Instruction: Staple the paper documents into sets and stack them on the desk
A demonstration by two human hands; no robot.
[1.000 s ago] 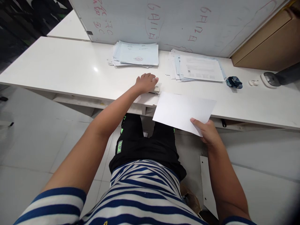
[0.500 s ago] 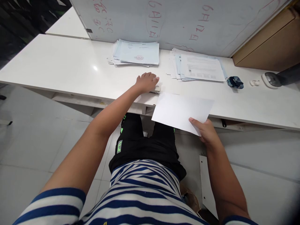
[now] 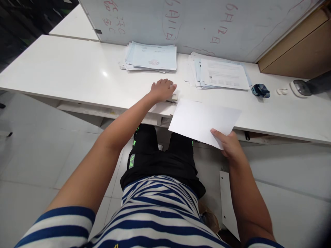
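My left hand (image 3: 162, 91) lies palm down over a stapler (image 3: 173, 97), its fingers stretched out. Only the stapler's light-coloured front end shows beside the hand; the rest is hidden beneath it. A white sheet of paper (image 3: 199, 119) is gripped at its near right corner by my right hand (image 3: 230, 144), thumb on top and fingers underneath. The sheet's left edge lies close to the stapler's front end, and its near part hangs past the table edge. Whether it is one sheet or several, I cannot tell.
Behind my hands on the white table (image 3: 77, 72) lie a left paper stack (image 3: 155, 57) and a right paper stack (image 3: 222, 74). Farther right are a dark watch (image 3: 260, 90), a small white object (image 3: 282, 91) and a bottle (image 3: 301, 88). A whiteboard (image 3: 144, 20) and a cardboard box (image 3: 297, 48) stand behind.
The paper's right side has moved slightly to the right with my right hand. My left hand stays on the stapler; the view has shifted a little.
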